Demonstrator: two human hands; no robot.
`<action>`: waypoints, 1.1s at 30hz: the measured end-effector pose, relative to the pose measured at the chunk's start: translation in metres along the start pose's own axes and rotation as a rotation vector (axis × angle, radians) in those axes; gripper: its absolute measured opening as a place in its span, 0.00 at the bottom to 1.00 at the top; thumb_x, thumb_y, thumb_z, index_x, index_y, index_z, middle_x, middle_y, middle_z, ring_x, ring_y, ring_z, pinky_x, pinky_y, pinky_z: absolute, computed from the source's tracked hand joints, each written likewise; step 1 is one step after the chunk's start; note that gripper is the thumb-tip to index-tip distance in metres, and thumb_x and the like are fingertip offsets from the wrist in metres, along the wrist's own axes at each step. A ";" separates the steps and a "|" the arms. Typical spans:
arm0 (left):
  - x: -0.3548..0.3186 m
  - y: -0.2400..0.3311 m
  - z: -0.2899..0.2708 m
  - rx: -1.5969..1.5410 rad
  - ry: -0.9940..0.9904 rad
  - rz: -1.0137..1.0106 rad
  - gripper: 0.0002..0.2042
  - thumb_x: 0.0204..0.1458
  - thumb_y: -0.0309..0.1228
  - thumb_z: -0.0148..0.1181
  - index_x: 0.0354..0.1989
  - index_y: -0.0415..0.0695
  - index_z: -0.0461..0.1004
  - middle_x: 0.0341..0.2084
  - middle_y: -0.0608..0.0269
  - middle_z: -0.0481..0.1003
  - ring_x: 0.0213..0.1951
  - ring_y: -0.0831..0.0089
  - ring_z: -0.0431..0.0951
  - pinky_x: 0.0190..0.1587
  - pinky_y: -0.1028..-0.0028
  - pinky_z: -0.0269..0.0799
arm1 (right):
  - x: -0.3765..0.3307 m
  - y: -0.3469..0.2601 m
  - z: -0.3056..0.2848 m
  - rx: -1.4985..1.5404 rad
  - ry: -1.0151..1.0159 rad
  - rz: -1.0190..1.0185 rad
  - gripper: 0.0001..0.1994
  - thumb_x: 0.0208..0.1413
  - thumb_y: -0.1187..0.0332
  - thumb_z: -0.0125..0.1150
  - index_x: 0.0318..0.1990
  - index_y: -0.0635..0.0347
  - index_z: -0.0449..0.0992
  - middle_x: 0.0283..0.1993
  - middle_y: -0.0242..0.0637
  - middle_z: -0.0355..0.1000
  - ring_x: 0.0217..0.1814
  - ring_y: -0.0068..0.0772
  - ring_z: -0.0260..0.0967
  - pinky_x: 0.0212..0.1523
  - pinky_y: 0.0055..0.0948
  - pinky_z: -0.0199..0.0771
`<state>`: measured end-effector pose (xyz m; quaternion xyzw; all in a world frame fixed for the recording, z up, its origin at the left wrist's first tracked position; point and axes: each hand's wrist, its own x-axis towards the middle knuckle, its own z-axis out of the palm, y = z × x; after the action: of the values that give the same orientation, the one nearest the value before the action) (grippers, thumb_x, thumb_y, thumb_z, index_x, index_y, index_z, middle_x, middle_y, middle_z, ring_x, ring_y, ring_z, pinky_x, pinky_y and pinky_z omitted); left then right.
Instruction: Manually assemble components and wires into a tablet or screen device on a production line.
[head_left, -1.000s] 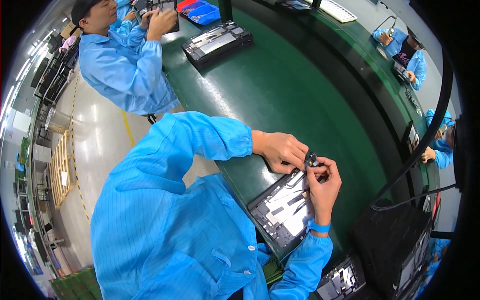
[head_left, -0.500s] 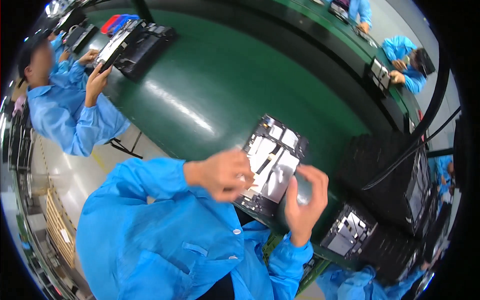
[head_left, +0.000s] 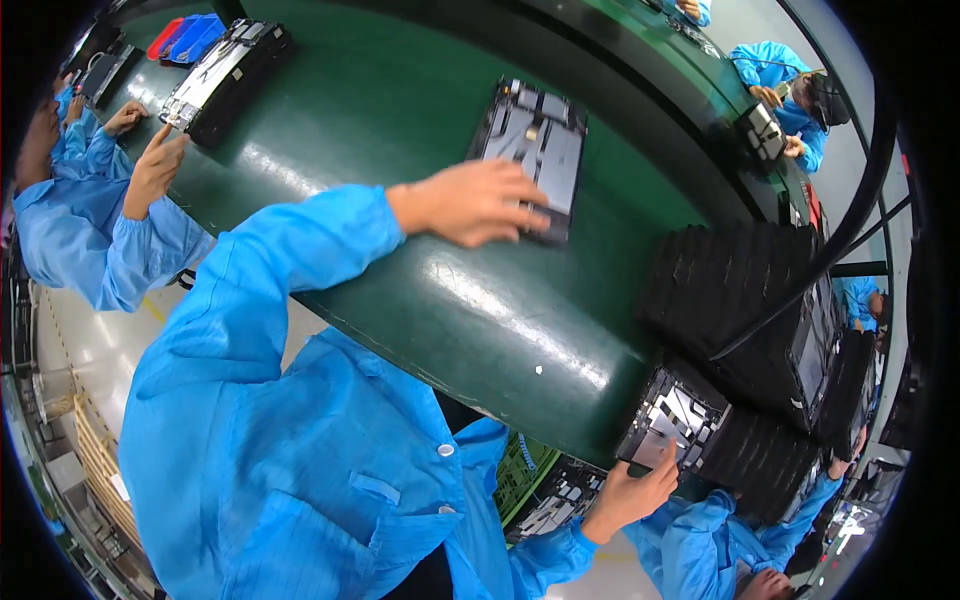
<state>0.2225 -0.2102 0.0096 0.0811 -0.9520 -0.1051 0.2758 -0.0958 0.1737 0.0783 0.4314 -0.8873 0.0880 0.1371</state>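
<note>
Green belt surface [head_left: 400, 110] is carrying a flat black tray of silver metal parts [head_left: 532, 150]; left hand [head_left: 475, 203], spread flat, is pressing its near edge, while right hand [head_left: 635, 492], fingers extended, is touching another loaded tray [head_left: 672, 425] still waiting at the stack.

Counter [head_left: 330, 120]: long, dark green, glossy, carrying bright glare streaks from overhead light. Floor [head_left: 95, 345]: pale, smooth, with a yellow line, beyond the counter's left edge. Wooden pallet [head_left: 95, 455]: slatted, on floor.
</note>
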 end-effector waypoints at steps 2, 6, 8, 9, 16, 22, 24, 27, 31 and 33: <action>0.012 -0.043 -0.002 0.073 0.060 0.002 0.22 0.56 0.34 0.71 0.61 0.52 0.82 0.60 0.59 0.79 0.60 0.54 0.78 0.63 0.55 0.72 | -0.004 0.016 0.006 0.032 0.052 -0.052 0.32 0.52 0.71 0.73 0.68 0.55 0.77 0.56 0.43 0.77 0.53 0.57 0.70 0.57 0.53 0.71; 0.020 -0.119 0.009 0.207 0.222 -0.265 0.17 0.59 0.32 0.68 0.58 0.52 0.84 0.60 0.64 0.81 0.64 0.61 0.77 0.67 0.58 0.69 | 0.000 0.020 0.009 0.059 0.047 -0.133 0.34 0.47 0.70 0.79 0.66 0.54 0.79 0.57 0.44 0.76 0.55 0.57 0.71 0.58 0.52 0.72; 0.022 -0.134 0.013 0.318 0.288 -0.399 0.17 0.58 0.26 0.65 0.56 0.50 0.85 0.59 0.63 0.81 0.64 0.60 0.76 0.68 0.59 0.68 | 0.003 0.010 0.007 0.079 0.049 -0.117 0.36 0.45 0.68 0.82 0.66 0.53 0.79 0.58 0.44 0.76 0.57 0.57 0.72 0.59 0.52 0.73; 0.019 -0.137 0.016 0.320 0.290 -0.398 0.17 0.58 0.26 0.65 0.56 0.50 0.85 0.59 0.63 0.81 0.64 0.60 0.76 0.68 0.59 0.68 | 0.006 0.002 0.008 0.140 0.050 -0.130 0.39 0.42 0.63 0.85 0.66 0.53 0.79 0.59 0.44 0.75 0.58 0.57 0.72 0.60 0.53 0.74; 0.009 -0.100 0.012 0.297 0.390 -0.482 0.17 0.52 0.18 0.57 0.49 0.45 0.84 0.53 0.59 0.81 0.59 0.56 0.76 0.62 0.57 0.70 | 0.022 -0.035 -0.001 0.121 0.061 -0.172 0.47 0.37 0.48 0.90 0.67 0.53 0.77 0.62 0.46 0.72 0.62 0.58 0.71 0.61 0.54 0.75; -0.002 -0.083 0.014 0.205 0.347 -0.472 0.15 0.53 0.17 0.56 0.46 0.43 0.84 0.51 0.60 0.81 0.56 0.57 0.76 0.61 0.59 0.70 | 0.030 -0.019 0.007 0.016 0.095 -0.185 0.29 0.56 0.49 0.80 0.60 0.55 0.83 0.55 0.45 0.76 0.55 0.56 0.72 0.56 0.53 0.74; -0.004 -0.082 0.011 0.189 0.342 -0.481 0.15 0.53 0.17 0.56 0.46 0.43 0.84 0.50 0.60 0.81 0.56 0.57 0.76 0.61 0.59 0.70 | 0.031 -0.014 0.002 -0.052 0.031 0.004 0.28 0.57 0.50 0.79 0.60 0.54 0.83 0.53 0.44 0.76 0.54 0.56 0.73 0.57 0.52 0.74; -0.008 -0.084 0.010 0.180 0.348 -0.509 0.14 0.53 0.17 0.57 0.45 0.43 0.84 0.50 0.60 0.81 0.55 0.57 0.76 0.61 0.59 0.71 | 0.034 -0.005 0.006 -0.025 -0.010 -0.099 0.33 0.57 0.49 0.79 0.65 0.55 0.79 0.57 0.47 0.75 0.58 0.57 0.71 0.60 0.53 0.72; -0.007 -0.086 0.013 0.156 0.335 -0.516 0.13 0.54 0.18 0.57 0.44 0.43 0.85 0.49 0.60 0.82 0.55 0.58 0.77 0.61 0.59 0.71 | 0.036 0.000 0.010 -0.031 -0.029 -0.235 0.39 0.54 0.51 0.79 0.72 0.55 0.73 0.60 0.49 0.73 0.62 0.58 0.70 0.63 0.53 0.71; -0.007 -0.087 0.014 0.146 0.339 -0.520 0.13 0.54 0.18 0.57 0.43 0.43 0.85 0.49 0.61 0.82 0.56 0.58 0.77 0.61 0.59 0.71 | 0.036 -0.004 0.005 -0.053 -0.038 -0.241 0.39 0.54 0.53 0.78 0.72 0.55 0.73 0.60 0.48 0.73 0.62 0.57 0.70 0.62 0.51 0.72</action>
<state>0.2290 -0.2903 -0.0264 0.3575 -0.8449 -0.0885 0.3879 -0.1149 0.1428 0.0854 0.5329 -0.8334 0.0393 0.1413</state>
